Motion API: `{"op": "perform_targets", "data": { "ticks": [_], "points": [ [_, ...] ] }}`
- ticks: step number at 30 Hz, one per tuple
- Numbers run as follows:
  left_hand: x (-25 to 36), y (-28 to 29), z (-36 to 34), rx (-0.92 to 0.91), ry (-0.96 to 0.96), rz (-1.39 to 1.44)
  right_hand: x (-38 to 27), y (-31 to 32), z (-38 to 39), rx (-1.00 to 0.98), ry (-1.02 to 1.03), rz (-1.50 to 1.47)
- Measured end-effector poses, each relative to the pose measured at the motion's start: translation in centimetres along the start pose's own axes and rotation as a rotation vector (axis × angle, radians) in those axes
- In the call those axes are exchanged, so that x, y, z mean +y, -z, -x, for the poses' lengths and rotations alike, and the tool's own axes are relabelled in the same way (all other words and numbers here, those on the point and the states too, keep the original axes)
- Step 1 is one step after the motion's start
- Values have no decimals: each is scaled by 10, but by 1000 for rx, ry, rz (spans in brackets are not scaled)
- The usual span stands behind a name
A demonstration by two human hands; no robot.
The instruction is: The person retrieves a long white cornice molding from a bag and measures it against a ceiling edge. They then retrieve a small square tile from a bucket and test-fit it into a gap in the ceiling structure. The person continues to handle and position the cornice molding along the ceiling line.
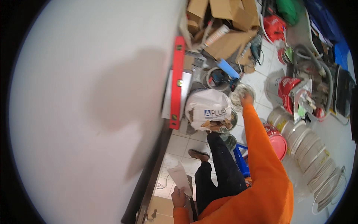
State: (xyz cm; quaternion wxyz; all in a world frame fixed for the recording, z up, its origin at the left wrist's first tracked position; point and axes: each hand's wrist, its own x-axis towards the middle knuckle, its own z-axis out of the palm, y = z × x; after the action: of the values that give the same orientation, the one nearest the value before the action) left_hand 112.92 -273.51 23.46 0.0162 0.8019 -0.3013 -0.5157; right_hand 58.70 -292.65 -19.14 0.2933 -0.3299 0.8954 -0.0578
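My left hand is low in the picture, its fingers closed on a wide putty knife. Its flat, pale blade points up and away from me. On the far side, my right arm in an orange sleeve reaches out to a round bucket with a whitish, smeared inside. There my right hand is at the opening with its fingers bent. What they grip is too small and blurred to name. A white paper sack, torn at its near end, stands just left of that bucket.
Along the wall at left leans a red spirit level. Beyond lie a blue paint roller, a power tool and torn cardboard boxes. Stacked white buckets and a red-lidded tub stand at right.
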Motion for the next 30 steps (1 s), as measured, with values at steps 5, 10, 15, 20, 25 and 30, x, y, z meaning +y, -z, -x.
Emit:
{"op": "perform_targets", "data": {
  "ticks": [5,10,15,20,25,30],
  "points": [
    [-42,21,67,115,29,-109,57,6,132,-150,-14,-111],
    [-107,22,114,96,214,-173,86,-55,230,-387,225,142],
    [-215,-4,196,204,146,-217,-111,-3,378,-821,583,167],
    [-308,-18,204,147,138,-350,-154,-83,389,-828,680,-64],
    [-369,-38,260,617,367,193,-164,-67,483,-968,747,-91],
    [-446,-62,275,1019,452,371,-128,-50,482,-850,816,337]
  ]
}}
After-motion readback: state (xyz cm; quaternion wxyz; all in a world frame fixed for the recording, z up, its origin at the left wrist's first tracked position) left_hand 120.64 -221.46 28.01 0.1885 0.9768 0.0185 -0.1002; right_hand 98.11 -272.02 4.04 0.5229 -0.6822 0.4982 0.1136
